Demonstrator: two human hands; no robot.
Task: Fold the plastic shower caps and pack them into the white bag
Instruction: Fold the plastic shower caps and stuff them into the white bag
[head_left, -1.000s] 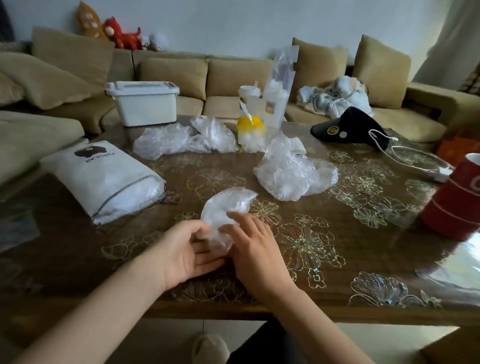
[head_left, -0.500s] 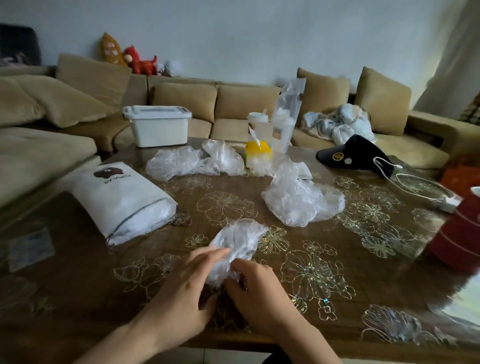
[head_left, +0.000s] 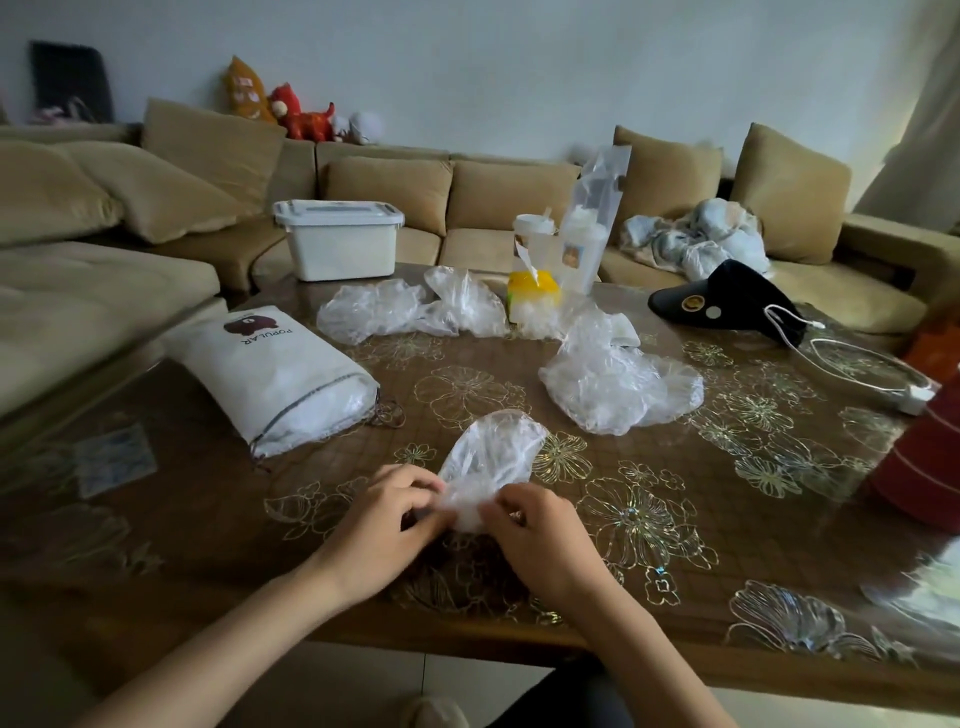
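A clear plastic shower cap (head_left: 491, 457), folded narrow, lies on the brown flowered table (head_left: 675, 519) near the front edge. My left hand (head_left: 387, 525) and my right hand (head_left: 540, 540) both pinch its near end, fingers curled on the plastic. The white bag (head_left: 275, 374) lies on its side at the left, its open mouth facing right with plastic showing inside. A loose heap of caps (head_left: 618, 384) sits right of centre. More crumpled caps (head_left: 410, 312) lie at the back.
A white lidded box (head_left: 340, 244) stands at the table's far edge. A yellow packet (head_left: 532, 296) and clear bottles (head_left: 582, 244) stand behind the caps. A black visor (head_left: 727, 301), white cable (head_left: 862, 364) and red cup (head_left: 924, 467) occupy the right side.
The view has tilted up slightly. My hands have gathered the cap's near end tighter, and the cap now lies narrower and more bunched between my fingers.
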